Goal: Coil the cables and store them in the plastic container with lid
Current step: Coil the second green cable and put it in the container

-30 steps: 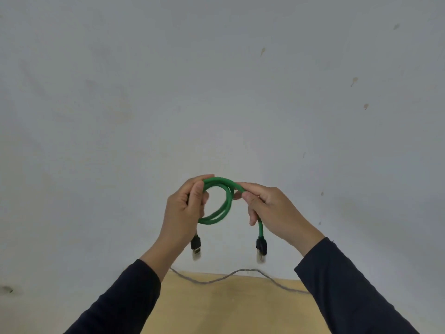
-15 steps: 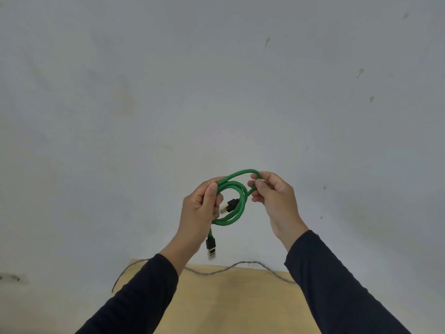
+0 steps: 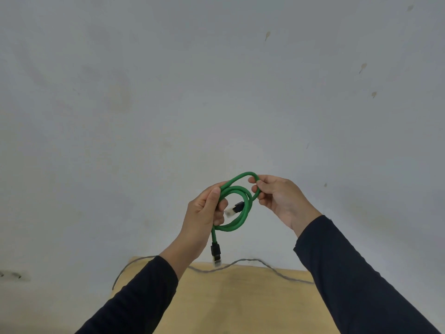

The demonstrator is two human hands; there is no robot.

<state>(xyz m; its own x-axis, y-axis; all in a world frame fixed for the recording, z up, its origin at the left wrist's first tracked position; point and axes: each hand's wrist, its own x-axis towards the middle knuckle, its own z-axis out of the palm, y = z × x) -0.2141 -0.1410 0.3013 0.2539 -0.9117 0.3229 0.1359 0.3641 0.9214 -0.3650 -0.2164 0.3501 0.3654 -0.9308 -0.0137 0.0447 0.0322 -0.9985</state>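
Plain grey wall (image 3: pixel 168 92) behind, wooden table (image 3: pixel 240 297) below. The left hand (image 3: pixel 204 210) grips the stacked loops of the green cable (image 3: pixel 240 222); the right hand (image 3: pixel 279 196) pinches the top loop. Loops are best kept equal and the plug (image 3: pixel 234 209) tucked through. No container is seen.

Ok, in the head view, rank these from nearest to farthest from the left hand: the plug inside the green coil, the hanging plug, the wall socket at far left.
1. The plug inside the coil, just right of the left hand, beside its fingers.
2. The hanging plug, below the hand, over the wooden table.
3. The wall socket, far left, low on the wall.
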